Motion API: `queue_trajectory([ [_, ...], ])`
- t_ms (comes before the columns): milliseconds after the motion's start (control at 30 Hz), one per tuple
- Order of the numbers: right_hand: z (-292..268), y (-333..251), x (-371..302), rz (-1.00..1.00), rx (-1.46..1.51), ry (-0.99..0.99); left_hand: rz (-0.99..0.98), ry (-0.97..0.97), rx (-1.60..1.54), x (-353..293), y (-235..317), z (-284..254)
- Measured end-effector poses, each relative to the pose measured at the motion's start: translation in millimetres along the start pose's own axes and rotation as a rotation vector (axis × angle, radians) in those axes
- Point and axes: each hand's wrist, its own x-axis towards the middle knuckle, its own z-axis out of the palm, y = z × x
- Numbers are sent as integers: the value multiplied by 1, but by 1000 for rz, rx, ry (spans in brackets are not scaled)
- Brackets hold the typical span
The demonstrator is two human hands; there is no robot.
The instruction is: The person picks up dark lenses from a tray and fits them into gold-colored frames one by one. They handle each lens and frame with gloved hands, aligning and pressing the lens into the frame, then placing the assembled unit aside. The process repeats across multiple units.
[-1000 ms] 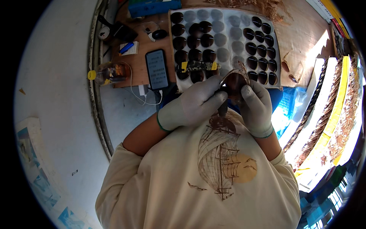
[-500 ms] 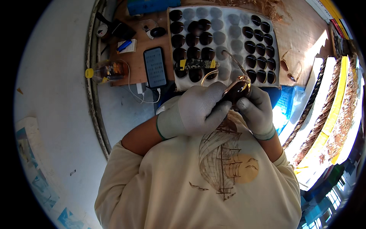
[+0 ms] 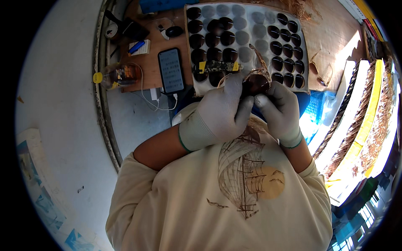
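Sunglasses [image 3: 258, 84], dark-lensed, upper centre of frame; left side grasped by gloved left hand [image 3: 224, 108], right side by gloved right hand [image 3: 279, 109]. White tray [image 3: 250, 35] with dark lenses [image 3: 287, 51], top; phone [image 3: 171, 72], upper left.

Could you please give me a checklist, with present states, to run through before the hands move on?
1. Left hand gripping the sunglasses: ok.
2. Right hand holding their other side: ok.
3. Right-side temple unfolded: ok, it extends over the tray.
4. Both lenses fully seated in the frame: cannot tell, the left hand hides part.
5. Dark lenses all uncovered: not ok, the patterned strip overlaps some.
6. Phone clear of both hands: ok.
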Motion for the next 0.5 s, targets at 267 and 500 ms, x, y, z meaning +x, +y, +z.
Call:
queue_trajectory([
  [267,2,11,0,-32,177,-33,159,53,194,-6,-3,13],
  [500,-34,27,16,-34,40,-103,47,-128,257,18,3,7],
])
